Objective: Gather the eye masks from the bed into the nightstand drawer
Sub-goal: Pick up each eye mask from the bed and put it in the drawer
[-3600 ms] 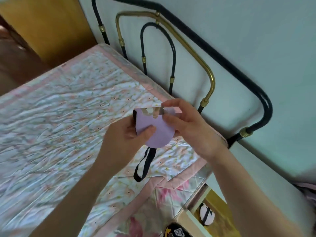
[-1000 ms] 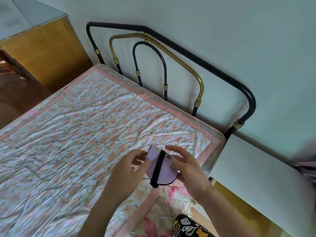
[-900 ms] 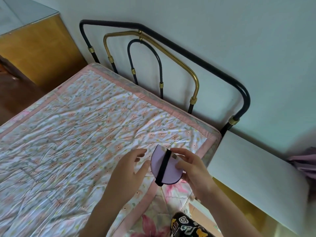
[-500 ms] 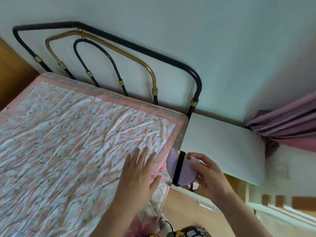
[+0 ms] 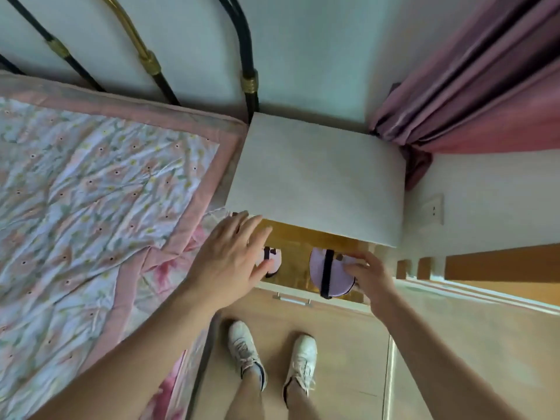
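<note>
My right hand (image 5: 371, 275) pinches a folded lilac eye mask (image 5: 328, 272) with a black strap, holding it over the right half of the open nightstand drawer (image 5: 300, 239). A second, pale eye mask (image 5: 272, 259) lies at the drawer's left side, partly hidden behind my left hand (image 5: 230, 259). That hand hovers with straight, spread fingers above the drawer's left corner and holds nothing. No mask shows on the visible part of the floral bed quilt (image 5: 91, 207).
The nightstand's white top (image 5: 318, 177) overhangs the back of the drawer. A metal handle (image 5: 292, 299) sticks out of the drawer front. My feet in white shoes (image 5: 272, 356) stand just before it. A black and brass bed frame (image 5: 250, 77) and pink curtain (image 5: 472, 86) flank the nightstand.
My view swung from the bed to the nightstand. My right hand carried the lilac mask off the bed to over the open drawer. My left hand let go of it and came across.
</note>
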